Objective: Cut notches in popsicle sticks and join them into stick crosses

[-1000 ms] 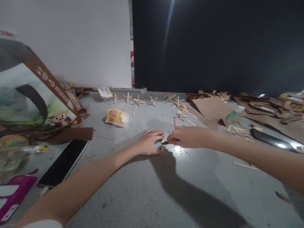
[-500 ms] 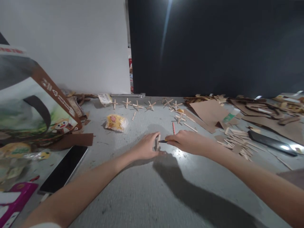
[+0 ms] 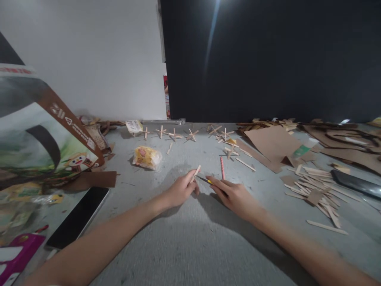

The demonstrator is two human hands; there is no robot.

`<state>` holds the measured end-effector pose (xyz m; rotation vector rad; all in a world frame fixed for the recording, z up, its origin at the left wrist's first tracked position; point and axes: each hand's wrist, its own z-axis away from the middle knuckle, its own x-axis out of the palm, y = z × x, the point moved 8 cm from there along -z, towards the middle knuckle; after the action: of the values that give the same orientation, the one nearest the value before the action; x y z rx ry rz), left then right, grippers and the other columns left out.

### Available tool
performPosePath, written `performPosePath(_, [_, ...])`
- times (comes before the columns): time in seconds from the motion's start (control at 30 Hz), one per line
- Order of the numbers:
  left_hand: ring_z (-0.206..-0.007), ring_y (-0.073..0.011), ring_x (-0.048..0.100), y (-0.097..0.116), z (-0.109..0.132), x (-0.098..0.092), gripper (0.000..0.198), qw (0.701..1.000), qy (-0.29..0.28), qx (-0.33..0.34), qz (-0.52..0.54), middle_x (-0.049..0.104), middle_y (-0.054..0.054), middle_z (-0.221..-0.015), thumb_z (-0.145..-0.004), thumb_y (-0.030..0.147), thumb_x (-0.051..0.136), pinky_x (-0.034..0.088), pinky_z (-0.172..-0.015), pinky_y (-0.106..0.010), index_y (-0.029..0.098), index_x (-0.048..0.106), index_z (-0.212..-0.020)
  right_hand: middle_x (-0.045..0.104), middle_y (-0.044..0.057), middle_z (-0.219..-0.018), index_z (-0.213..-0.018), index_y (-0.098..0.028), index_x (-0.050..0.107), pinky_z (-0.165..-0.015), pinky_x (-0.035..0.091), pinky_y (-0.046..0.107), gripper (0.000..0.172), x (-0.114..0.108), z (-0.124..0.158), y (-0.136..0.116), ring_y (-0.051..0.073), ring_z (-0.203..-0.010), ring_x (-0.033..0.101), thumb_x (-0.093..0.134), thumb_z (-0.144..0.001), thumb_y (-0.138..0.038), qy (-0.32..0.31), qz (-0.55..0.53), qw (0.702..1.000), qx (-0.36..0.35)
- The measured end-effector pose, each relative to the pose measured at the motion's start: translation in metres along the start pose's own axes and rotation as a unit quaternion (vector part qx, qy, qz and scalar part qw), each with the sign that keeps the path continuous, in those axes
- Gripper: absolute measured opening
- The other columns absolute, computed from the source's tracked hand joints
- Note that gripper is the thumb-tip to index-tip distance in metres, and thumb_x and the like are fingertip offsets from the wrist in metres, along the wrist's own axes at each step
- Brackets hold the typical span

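Note:
My left hand [image 3: 182,188] pinches a short wooden stick [image 3: 195,173], which is tilted up to the right above the grey table. Held in my right hand [image 3: 233,194] is a thin dark tool with a yellow part [image 3: 209,182]; its narrow tip points left and reaches close to the stick. Whether the tip touches the wood is too small to tell. A red and white striped stick [image 3: 222,167] lies just beyond my right hand. Farther back, several crossed wooden stick pieces [image 3: 192,135] are spread in a row.
A yellow packet [image 3: 147,157] lies left of centre. On the left are a black phone [image 3: 77,217], a magenta object [image 3: 22,254] and a large printed bag [image 3: 38,127]. Loose wooden sticks [image 3: 320,190], brown cardboard [image 3: 272,143] and a black object [image 3: 357,183] are on the right.
The wooden stick has turned from nearly upright to a slant in my left hand, whose fingers have closed in. My right hand has moved slightly down and right with the tool. The view has shifted slightly.

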<state>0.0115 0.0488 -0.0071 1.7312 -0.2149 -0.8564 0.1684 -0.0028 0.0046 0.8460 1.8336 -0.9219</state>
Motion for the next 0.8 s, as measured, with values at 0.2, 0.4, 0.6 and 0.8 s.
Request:
performPosePath(0.2, [-0.075,-0.0175,0.062,-0.003,0.001,0.005,0.05,0.999,-0.027,-0.024,0.013,0.066,0.0,-0.078,-0.108,0.032,0.038,0.048,-0.078,-0.033,0.016,0.045,-0.155,0.081,0.014,-0.1,-0.147,-0.02,0.064,-0.067,0.054,0.029,0.046,0.005,0.004,0.001,0.023,-0.076,0.079,0.037,-0.113,-0.035,-0.01,-0.011,1.0,0.009])
performPosePath(0.4, [-0.07,-0.0164,0.056,-0.002,0.0,0.005,0.054,0.999,-0.034,-0.031,-0.016,0.062,0.001,-0.075,-0.107,0.03,0.037,0.045,-0.075,-0.031,0.016,0.044,-0.159,0.081,0.011,-0.09,-0.14,-0.02,0.07,-0.064,0.049,0.028,0.047,-0.002,0.003,0.0,0.02,-0.066,0.071,0.038,-0.111,-0.039,-0.026,-0.085,0.994,0.059])
performPosePath(0.6, [-0.067,-0.0152,0.052,-0.005,-0.004,0.004,0.055,0.997,-0.062,-0.021,0.033,0.057,0.003,-0.07,-0.109,0.038,0.039,0.041,-0.07,-0.03,0.014,0.048,-0.157,0.074,0.005,-0.08,-0.123,-0.018,0.079,-0.058,0.044,0.026,0.051,-0.008,-0.002,0.011,0.016,-0.06,0.055,0.043,-0.107,-0.05,-0.035,-0.214,0.969,0.119])
performPosePath(0.8, [-0.064,-0.0142,0.046,-0.01,-0.005,0.004,0.052,0.994,-0.075,-0.036,0.071,0.051,0.005,-0.067,-0.108,0.035,0.043,0.037,-0.067,-0.028,0.011,0.052,-0.153,0.051,-0.002,-0.063,-0.108,-0.016,0.081,-0.051,0.031,0.025,0.051,-0.009,-0.007,0.014,0.012,-0.054,0.039,0.049,-0.104,-0.056,-0.048,-0.324,0.936,0.13])
